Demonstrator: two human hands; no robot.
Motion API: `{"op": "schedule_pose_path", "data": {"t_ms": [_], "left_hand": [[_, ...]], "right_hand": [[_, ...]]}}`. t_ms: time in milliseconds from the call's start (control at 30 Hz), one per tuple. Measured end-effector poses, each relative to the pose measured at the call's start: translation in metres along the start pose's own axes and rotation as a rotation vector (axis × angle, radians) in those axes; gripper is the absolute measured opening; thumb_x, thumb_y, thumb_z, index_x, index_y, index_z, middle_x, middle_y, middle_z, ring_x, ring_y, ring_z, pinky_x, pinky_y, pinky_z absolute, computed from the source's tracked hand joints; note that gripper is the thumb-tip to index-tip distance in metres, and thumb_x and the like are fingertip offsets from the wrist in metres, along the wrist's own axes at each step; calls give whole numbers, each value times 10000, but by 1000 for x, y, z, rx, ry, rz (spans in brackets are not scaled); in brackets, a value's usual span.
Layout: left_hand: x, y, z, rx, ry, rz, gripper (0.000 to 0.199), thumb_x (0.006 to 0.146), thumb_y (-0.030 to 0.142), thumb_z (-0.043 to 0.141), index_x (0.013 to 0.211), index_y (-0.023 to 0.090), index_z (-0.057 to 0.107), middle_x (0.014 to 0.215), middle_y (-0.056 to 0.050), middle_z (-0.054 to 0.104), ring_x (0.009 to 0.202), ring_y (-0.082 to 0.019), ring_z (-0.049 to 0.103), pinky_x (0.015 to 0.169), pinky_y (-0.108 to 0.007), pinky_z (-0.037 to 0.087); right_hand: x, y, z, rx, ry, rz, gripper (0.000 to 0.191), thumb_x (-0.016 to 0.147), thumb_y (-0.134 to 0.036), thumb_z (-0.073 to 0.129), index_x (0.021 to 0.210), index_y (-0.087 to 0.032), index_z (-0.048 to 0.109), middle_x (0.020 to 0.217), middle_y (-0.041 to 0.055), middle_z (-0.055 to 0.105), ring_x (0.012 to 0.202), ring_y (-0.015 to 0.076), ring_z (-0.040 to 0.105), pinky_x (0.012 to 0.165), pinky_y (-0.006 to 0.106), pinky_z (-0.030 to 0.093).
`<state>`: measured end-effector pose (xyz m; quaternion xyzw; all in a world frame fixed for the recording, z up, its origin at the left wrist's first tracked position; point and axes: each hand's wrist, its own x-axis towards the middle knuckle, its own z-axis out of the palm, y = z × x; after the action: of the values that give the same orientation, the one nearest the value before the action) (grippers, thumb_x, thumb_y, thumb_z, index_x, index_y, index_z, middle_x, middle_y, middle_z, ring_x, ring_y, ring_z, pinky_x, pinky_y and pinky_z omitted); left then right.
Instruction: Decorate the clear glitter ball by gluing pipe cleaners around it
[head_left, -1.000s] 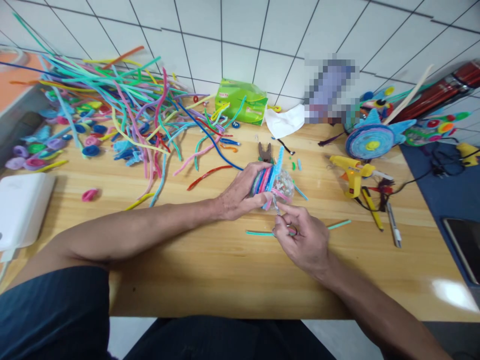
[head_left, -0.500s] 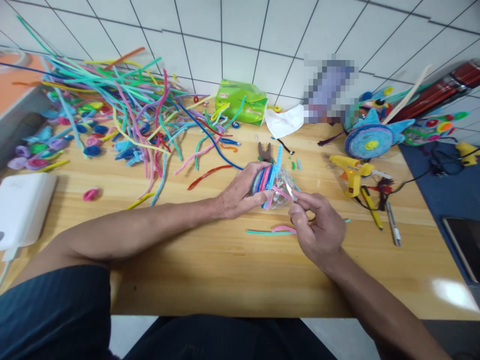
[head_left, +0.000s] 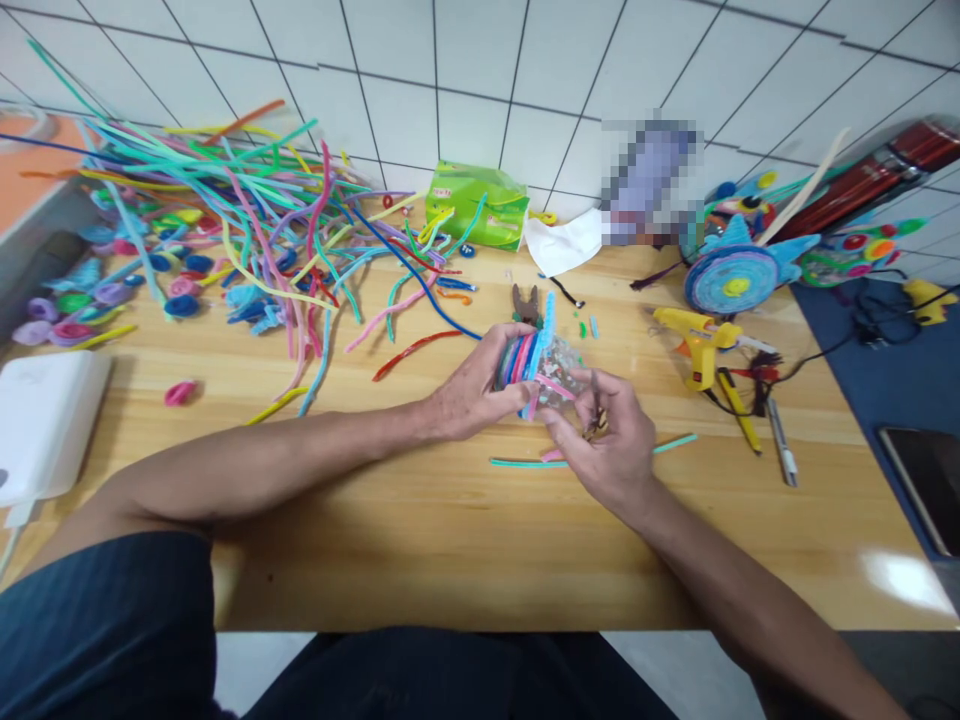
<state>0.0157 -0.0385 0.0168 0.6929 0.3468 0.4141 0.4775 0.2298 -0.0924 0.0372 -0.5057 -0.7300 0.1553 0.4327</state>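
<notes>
Firstly, wooden tabletop (head_left: pixel 420 540). Left hand (head_left: pixel 466 402), clasping wrapped clear object (head_left: pixel 562 358) centrally; steadiness advisable. Right hand (head_left: pixel 619 445), curled round scissors (head_left: pixel 598 428); fingertip pinch indeterminate. Pink strip (head_left: pixel 556 388), across the object: best kept flat, blades well clear of fingers.

Tabletop (head_left: pixel 420 540) brightly lit; lamp out of view. White glare (head_left: pixel 904 580) at its near right corner; soft shadow at its near left. Wide-angle stretch skews wall tiles (head_left: pixel 390 60) beyond it. Pixelated block (head_left: pixel 649 180) behind its far edge. Fine detail soft.
</notes>
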Motion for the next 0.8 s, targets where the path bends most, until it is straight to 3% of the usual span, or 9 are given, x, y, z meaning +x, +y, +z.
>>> {"op": "schedule_pose_path", "data": {"t_ms": [133,267,400,500,800], "left_hand": [[-2,3,2,-30,6,-30,696,951,593,742,1462,239,431,1416,-133,595,1281,-307,621,1144,-518,540],[-4,5,3,1,-8,-61,715,954,573,738,1482,220,409,1425,-148,583,1287,-315,617,1140,-532,546],[-4,8,1,24,-29,-55,716,957,528,745,1502,219,396,1452,-155,576,1303,-317,613,1151,-536,542],[-4,8,0,42,-45,-22,689,971,500,732,1508,225,399,1482,-158,565,1336,-321,602,1184,-547,517],[-5,5,-1,83,-53,45,724,980,572,708,1529,208,407,1510,-182,542,1395,-344,574,1211,-541,506]], "right_hand": [[2,0,1,-114,37,-77,399,889,-337,828,1237,-246,655,707,-89,533,587,141,572,563,291,576],[4,0,0,-190,41,-187,368,910,-315,822,1228,-250,649,768,-51,650,624,170,647,595,316,584],[8,0,-3,-240,28,-325,326,933,-247,797,1232,-259,670,936,20,783,738,203,729,706,354,611],[12,0,-4,-233,2,-411,310,946,-205,768,1240,-275,698,967,22,819,813,219,759,784,377,609],[15,-2,-7,-235,-55,-411,183,983,-230,730,1161,-273,744,851,2,803,777,217,751,751,371,562]]}}
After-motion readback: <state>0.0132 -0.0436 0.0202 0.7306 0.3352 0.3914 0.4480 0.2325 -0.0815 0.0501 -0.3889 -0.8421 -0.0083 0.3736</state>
